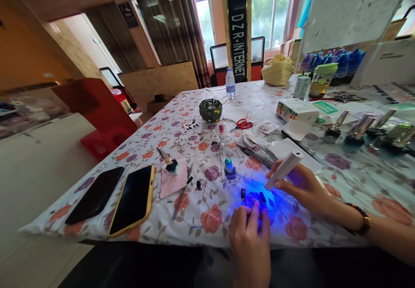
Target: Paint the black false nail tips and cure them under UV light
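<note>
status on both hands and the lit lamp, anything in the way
Right hand gripping white lamp, blue light on. Left hand at small dark pieces, contact unclear. Polish bottle close by, not blocking.

Pillar sign (236, 30): "NET / DZR·INTERNET"; bottle label (230, 88): lettering seemingly too small to read

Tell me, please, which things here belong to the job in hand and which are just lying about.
Likely in the job:
white lamp in the right hand
black pieces by the left hand
teal-capped bottle

Apparently lying about:
yellow-cased phone
water bottle
woven basket
scissors
</note>
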The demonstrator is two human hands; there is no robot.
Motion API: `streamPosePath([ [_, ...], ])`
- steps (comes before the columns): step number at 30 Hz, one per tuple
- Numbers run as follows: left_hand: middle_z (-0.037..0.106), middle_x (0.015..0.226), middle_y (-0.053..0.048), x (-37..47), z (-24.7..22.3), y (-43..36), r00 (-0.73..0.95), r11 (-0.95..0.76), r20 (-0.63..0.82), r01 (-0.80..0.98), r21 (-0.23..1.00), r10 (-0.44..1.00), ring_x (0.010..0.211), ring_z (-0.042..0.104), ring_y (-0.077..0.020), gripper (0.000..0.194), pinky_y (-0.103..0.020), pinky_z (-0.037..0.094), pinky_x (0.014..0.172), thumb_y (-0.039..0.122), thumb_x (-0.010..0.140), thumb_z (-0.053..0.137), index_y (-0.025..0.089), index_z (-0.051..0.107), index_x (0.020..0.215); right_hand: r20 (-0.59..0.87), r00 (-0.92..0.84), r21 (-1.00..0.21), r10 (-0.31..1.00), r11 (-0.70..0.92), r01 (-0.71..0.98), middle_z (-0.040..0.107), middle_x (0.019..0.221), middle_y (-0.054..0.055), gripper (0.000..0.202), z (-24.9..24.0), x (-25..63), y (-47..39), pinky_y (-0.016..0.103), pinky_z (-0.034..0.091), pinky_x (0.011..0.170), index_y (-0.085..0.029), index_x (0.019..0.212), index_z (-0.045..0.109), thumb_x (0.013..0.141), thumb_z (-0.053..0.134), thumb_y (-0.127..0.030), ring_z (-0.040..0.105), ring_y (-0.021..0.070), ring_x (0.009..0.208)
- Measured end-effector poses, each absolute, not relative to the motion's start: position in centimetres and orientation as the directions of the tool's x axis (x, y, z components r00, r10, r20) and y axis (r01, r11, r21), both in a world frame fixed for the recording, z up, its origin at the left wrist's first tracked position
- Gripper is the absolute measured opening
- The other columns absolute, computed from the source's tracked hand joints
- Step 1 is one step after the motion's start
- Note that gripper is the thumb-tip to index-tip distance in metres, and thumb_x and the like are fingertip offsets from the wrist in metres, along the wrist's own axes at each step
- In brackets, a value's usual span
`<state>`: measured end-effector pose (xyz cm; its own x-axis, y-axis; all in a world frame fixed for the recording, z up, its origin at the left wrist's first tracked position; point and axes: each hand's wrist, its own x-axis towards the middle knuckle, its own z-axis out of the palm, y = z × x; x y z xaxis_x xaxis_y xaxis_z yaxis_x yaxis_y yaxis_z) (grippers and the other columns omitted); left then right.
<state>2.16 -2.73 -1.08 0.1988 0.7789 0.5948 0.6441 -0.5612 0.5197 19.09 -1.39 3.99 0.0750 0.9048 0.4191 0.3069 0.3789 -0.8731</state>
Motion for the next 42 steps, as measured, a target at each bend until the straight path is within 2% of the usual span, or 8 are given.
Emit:
streamPosePath([
  [4, 0.057, 0.07, -0.004, 2.6, -0.8, -2.6, 0.2, -0.521, 0.564, 0.697, 0.493, 0.801, 0.067, 0.056, -0.0174, 0.024, -0.031, 0.047, 0.061, 0.019, 0.079, 0.056, 0.018, 0.065, 0.102, 0.429, 0.043, -0.859, 0.902, 0.393, 0.327, 0.065, 0.083, 0.004, 0.024, 3.9, 19.2, -1.4, 0.031, 0.05, 0.069, -0.02, 0.093, 0.054, 0.074, 0.064, -0.028, 0.061, 0.018, 0.076],
  [10, 0.057, 0.063, -0.002, 3.0, -0.4, -2.5, 0.185, -0.502, 0.579, 0.737, 0.453, 0.794, 0.061, 0.054, -0.0172, 0.018, -0.031, 0.043, 0.057, 0.018, 0.077, 0.058, 0.02, 0.069, 0.091, 0.42, -0.033, -0.844, 0.907, 0.404, 0.354, 0.062, 0.083, 0.004, 0.016, 4.2, 19.0, -1.6, 0.03, 0.05, 0.069, -0.019, 0.09, 0.055, 0.077, 0.061, -0.026, 0.06, 0.0163, 0.074],
  [17, 0.061, 0.062, -0.001, 3.2, -0.1, -2.3, 0.183, -0.48, 0.557, 0.752, 0.451, 0.81, 0.06, 0.054, -0.0169, 0.014, -0.03, 0.041, 0.057, 0.017, 0.075, 0.06, 0.022, 0.07, 0.085, 0.419, -0.013, -0.837, 0.908, 0.391, 0.382, 0.062, 0.086, 0.004, 0.02, 4.0, 19.0, -1.7, 0.03, 0.049, 0.071, -0.021, 0.097, 0.052, 0.079, 0.059, -0.026, 0.06, 0.0163, 0.078],
  [24, 0.06, 0.06, 0.001, 3.1, -0.3, -2.2, 0.258, -0.546, 0.612, 0.763, 0.345, 0.748, 0.057, 0.053, -0.0149, 0.016, -0.029, 0.039, 0.055, 0.016, 0.079, 0.056, 0.022, 0.069, 0.086, 0.374, -0.019, -0.868, 0.927, 0.357, 0.344, 0.061, 0.092, 0.003, 0.03, 3.9, 19.0, -1.7, 0.032, 0.049, 0.074, -0.024, 0.11, 0.046, 0.081, 0.056, -0.026, 0.06, 0.0171, 0.083],
  [32, 0.059, 0.062, 0.0, 3.3, 0.3, -2.6, 0.369, -0.57, 0.574, 0.793, 0.215, 0.731, 0.056, 0.054, -0.016, 0.018, -0.029, 0.039, 0.051, 0.011, 0.078, 0.055, 0.019, 0.065, 0.09, 0.379, -0.089, -0.866, 0.921, 0.387, 0.317, 0.061, 0.088, 0.005, 0.026, 4.2, 19.0, -1.7, 0.031, 0.049, 0.07, -0.021, 0.107, 0.048, 0.083, 0.053, -0.027, 0.059, 0.0178, 0.08],
  [37, 0.06, 0.065, 0.0, 3.4, 0.4, -2.6, 0.386, -0.57, 0.558, 0.797, 0.2, 0.735, 0.059, 0.056, -0.0169, 0.021, -0.029, 0.041, 0.053, 0.008, 0.076, 0.055, 0.018, 0.064, 0.092, 0.345, -0.077, -0.861, 0.936, 0.348, 0.37, 0.06, 0.086, 0.004, 0.028, 4.2, 19.1, -1.9, 0.029, 0.048, 0.066, -0.021, 0.108, 0.046, 0.082, 0.054, -0.028, 0.059, 0.017, 0.076],
  [42, 0.06, 0.064, 0.0, 3.4, 0.4, -2.7, 0.378, -0.56, 0.549, 0.802, 0.208, 0.745, 0.058, 0.056, -0.0168, 0.02, -0.029, 0.042, 0.052, 0.009, 0.076, 0.057, 0.017, 0.065, 0.092, 0.371, -0.028, -0.867, 0.928, 0.357, 0.347, 0.059, 0.088, 0.004, 0.023, 3.8, 19.0, -1.9, 0.029, 0.049, 0.068, -0.022, 0.102, 0.047, 0.081, 0.055, -0.027, 0.058, 0.0167, 0.079],
])
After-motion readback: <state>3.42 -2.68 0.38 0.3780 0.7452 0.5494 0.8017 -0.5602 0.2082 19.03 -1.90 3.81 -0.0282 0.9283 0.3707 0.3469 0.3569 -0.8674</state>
